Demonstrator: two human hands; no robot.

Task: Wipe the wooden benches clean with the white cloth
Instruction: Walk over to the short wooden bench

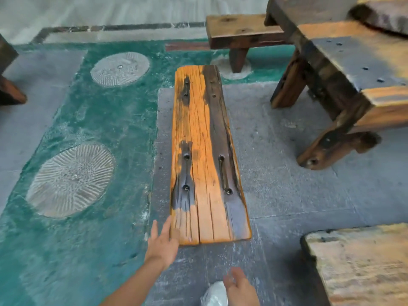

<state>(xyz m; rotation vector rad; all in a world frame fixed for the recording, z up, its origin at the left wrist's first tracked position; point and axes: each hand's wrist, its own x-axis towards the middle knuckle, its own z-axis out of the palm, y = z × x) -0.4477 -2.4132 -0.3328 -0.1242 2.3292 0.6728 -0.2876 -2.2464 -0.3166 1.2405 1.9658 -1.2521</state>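
Observation:
A long orange-and-dark wooden bench point(205, 151) runs away from me in the middle of the view, its top streaked with dark patches and bolt heads. My left hand point(163, 244) reaches out with straight fingers to the bench's near left corner and touches its edge. My right hand point(239, 288) is low at the bottom edge, gripping a bunched white cloth point(215, 294) below the bench's near end. The cloth is off the wood.
A heavy dark wooden table point(344, 69) stands at the right with a splayed leg point(324, 149). Another bench point(240, 32) lies behind, a third bench top point(362, 266) at bottom right. Green floor with round stone insets point(70, 180) spreads left; a wooden piece point(8, 82) sits far left.

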